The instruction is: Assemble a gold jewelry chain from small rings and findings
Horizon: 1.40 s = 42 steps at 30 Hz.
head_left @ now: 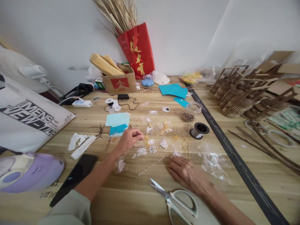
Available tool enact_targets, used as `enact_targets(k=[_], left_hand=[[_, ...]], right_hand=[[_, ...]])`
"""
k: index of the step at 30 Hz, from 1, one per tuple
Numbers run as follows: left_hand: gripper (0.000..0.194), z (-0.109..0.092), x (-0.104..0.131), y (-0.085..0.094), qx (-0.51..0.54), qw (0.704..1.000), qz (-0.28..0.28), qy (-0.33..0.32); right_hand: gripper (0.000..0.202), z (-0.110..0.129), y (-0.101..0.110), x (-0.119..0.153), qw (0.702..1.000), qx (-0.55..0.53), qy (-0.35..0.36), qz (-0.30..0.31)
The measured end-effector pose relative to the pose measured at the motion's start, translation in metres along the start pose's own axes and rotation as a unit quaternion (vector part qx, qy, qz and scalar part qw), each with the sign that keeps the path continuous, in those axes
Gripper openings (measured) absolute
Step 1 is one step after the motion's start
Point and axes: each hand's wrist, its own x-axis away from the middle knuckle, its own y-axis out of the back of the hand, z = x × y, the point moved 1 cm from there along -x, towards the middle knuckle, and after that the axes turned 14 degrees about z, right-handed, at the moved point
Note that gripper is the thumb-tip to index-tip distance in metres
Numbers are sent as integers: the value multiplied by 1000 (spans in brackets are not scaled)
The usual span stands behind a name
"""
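Note:
My left hand (129, 139) hovers over small piles of jewellery parts, its thumb and fingertips pinched together. Whatever it may hold is too small to make out. Below it lie silver-coloured findings (141, 152) and gold-coloured findings (147, 140). My right hand (184, 172) rests palm down on the table, fingers lying close together. Just left of its fingertips, a thin chain (152, 165) stretches across the wood, with a small ring at its upper end. A gold-coloured chain (186, 148) lies beyond that hand. White-handled scissors (167, 196) lie partly open in front of me.
A wire spool (199, 130), a bead dish (188, 117) and a crumpled plastic bag (214, 159) are to the right. Woven baskets (236, 93) stand farther right. A black phone (75, 176) lies left. A cardboard box (119, 82) and red bag (138, 50) stand behind.

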Motion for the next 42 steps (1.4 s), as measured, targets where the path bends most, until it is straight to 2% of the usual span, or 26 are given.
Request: enact_targets(k=[4, 20, 29, 37, 42], left_hand=[[11, 4, -3, 1, 18, 1000, -7, -3], [25, 21, -9, 4, -16, 999, -36, -19], [19, 27, -8, 6, 1, 1000, 24, -9], [17, 30, -6, 6, 81, 996, 23, 13], [15, 31, -5, 6, 90, 996, 17, 3]], right_hand=[[30, 0, -2, 0, 1000, 0, -1, -6], [29, 0, 0, -2, 1000, -10, -4, -14], [24, -1, -3, -2, 1000, -17, -6, -1], [24, -1, 0, -3, 1000, -14, -10, 8], [25, 0, 0, -2, 1000, -12, -8, -2]])
